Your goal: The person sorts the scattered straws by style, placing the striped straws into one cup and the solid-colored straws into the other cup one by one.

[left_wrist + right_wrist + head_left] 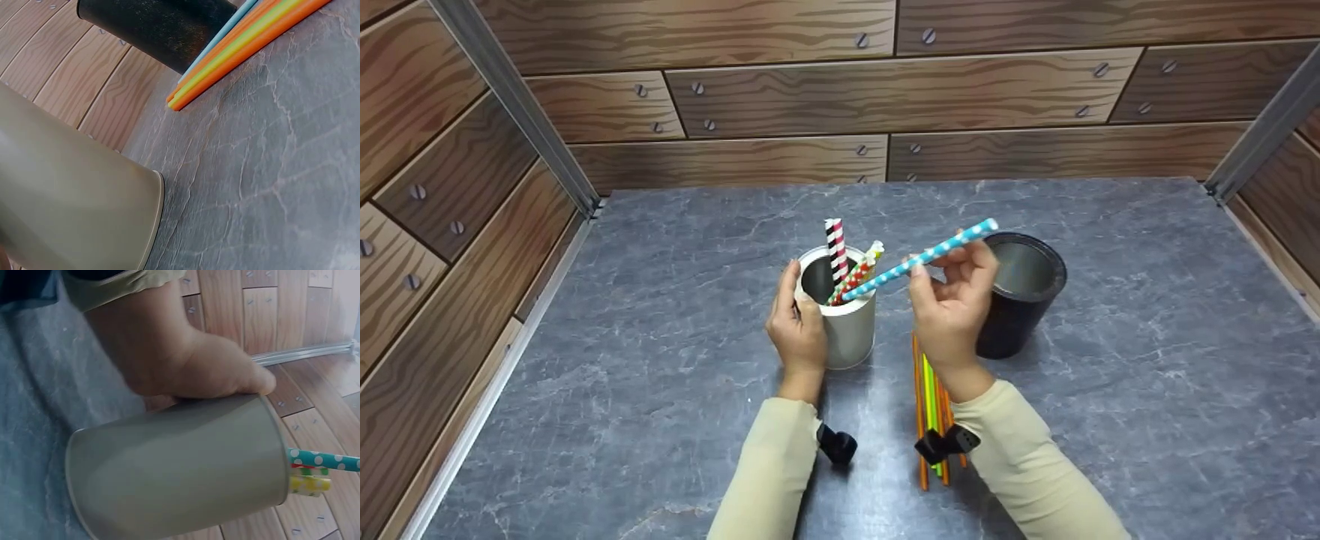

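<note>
A light grey cylindrical cup (851,337) stands upright on the table, and my left hand (799,330) grips its left side with the thumb near the rim. Several patterned paper straws lean inside, among them a black-and-white striped straw (834,251) and a red dotted straw (856,277). Between thumb and fingers, my right hand (956,300) pinches a blue straw with white dots (960,238). This straw slants, its lower end at the cup's mouth. In the right wrist view, the blue straw (326,460) juts past the rim beside yellow and green ones.
A black cylindrical cup (1012,322) with an open top stands just right of my right hand. Several orange and yellow-green sticks (926,390) lie on the table beneath my right wrist. Wood-patterned walls (780,97) enclose the back and sides of the grey marbled table (660,337).
</note>
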`<control>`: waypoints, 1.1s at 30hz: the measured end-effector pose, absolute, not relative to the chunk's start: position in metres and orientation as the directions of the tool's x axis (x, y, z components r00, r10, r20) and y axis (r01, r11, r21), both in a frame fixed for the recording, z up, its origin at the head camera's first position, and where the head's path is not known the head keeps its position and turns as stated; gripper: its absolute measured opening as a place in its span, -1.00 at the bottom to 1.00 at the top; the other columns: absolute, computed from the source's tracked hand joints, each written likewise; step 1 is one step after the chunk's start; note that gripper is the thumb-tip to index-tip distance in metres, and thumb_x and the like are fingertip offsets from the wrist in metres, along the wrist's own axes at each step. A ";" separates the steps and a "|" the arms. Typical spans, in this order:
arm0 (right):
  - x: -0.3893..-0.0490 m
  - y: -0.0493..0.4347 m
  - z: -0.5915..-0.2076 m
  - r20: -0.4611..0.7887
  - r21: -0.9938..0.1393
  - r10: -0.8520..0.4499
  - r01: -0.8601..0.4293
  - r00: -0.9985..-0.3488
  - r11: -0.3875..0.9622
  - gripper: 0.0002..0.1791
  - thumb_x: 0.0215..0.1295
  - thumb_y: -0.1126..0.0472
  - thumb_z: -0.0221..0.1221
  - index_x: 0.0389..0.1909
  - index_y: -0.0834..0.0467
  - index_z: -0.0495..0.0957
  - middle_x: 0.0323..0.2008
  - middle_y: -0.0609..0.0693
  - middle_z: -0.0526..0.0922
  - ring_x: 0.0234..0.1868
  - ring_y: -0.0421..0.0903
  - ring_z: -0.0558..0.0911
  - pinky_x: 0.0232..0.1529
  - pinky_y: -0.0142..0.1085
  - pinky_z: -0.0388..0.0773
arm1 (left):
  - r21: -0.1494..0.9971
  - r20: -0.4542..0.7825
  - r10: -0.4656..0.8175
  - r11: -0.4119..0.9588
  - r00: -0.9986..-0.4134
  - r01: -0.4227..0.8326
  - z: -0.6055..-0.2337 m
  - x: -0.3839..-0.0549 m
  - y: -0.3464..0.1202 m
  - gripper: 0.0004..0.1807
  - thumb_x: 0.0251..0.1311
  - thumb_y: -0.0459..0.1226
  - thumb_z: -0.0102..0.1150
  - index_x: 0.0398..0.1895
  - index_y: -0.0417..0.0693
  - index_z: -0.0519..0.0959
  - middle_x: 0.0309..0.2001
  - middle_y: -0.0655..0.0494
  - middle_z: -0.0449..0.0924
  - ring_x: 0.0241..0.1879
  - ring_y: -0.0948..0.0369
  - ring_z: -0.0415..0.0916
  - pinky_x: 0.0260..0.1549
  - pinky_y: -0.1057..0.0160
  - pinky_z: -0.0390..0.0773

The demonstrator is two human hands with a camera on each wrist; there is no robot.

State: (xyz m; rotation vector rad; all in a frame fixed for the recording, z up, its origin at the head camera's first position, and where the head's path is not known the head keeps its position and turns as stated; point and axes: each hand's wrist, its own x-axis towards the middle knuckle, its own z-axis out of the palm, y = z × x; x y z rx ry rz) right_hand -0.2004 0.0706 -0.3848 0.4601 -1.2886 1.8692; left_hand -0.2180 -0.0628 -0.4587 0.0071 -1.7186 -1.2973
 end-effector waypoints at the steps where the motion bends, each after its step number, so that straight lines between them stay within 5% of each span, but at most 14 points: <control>1: -0.201 0.070 -0.387 0.679 -0.623 0.401 -0.772 -0.615 -0.129 -0.48 -0.06 0.62 0.03 0.00 0.47 0.15 -0.23 -0.07 0.37 -0.25 -0.20 0.54 -0.39 -0.45 0.58 | 0.746 0.666 -0.506 0.439 -0.548 0.500 -0.459 -0.218 -0.063 -0.52 0.03 -0.34 -0.15 0.04 -0.32 0.52 0.02 -0.16 0.57 0.04 -0.01 0.51 0.05 0.22 0.47; 9: -0.201 0.057 -0.402 0.708 -0.662 0.324 -0.749 -0.627 -0.003 -0.46 -0.06 0.62 0.08 0.01 0.54 0.16 -0.24 -0.13 0.44 -0.25 -0.27 0.56 -0.43 -0.47 0.58 | 0.731 0.681 -0.505 0.444 -0.530 0.518 -0.459 -0.219 -0.063 -0.52 0.03 -0.33 -0.15 0.03 -0.33 0.52 0.00 -0.17 0.57 0.03 -0.02 0.51 0.04 0.20 0.48; 18: -0.201 0.050 -0.414 0.715 -0.687 0.231 -0.723 -0.659 0.065 -0.52 -0.03 0.62 0.09 -0.02 0.49 0.21 -0.31 0.25 0.49 -0.26 -0.25 0.57 -0.30 -0.39 0.62 | 0.732 0.681 -0.504 0.451 -0.531 0.510 -0.459 -0.219 -0.063 -0.52 0.04 -0.32 -0.15 0.03 -0.32 0.53 0.00 -0.18 0.57 0.02 -0.02 0.51 0.03 0.17 0.48; 23: -0.200 0.055 -0.421 0.706 -0.707 0.186 -0.696 -0.684 0.125 -0.53 0.02 0.58 0.12 0.01 0.44 0.26 -0.31 0.25 0.53 -0.26 -0.18 0.61 -0.30 -0.40 0.61 | 0.748 0.663 -0.501 0.428 -0.556 0.507 -0.460 -0.218 -0.062 -0.52 0.05 -0.33 -0.15 0.05 -0.32 0.51 0.03 -0.18 0.55 0.05 -0.01 0.50 0.04 0.19 0.48; 33: -0.196 0.069 -0.428 0.689 -0.720 0.206 -0.690 -0.695 0.078 -0.59 0.05 0.60 0.11 -0.03 0.48 0.30 -0.34 0.30 0.54 -0.24 -0.18 0.63 -0.28 -0.37 0.62 | 0.775 0.631 -0.512 0.384 -0.583 0.501 -0.459 -0.217 -0.062 -0.53 0.09 -0.34 -0.15 0.07 -0.32 0.50 0.06 -0.19 0.53 0.09 0.00 0.47 0.08 0.20 0.45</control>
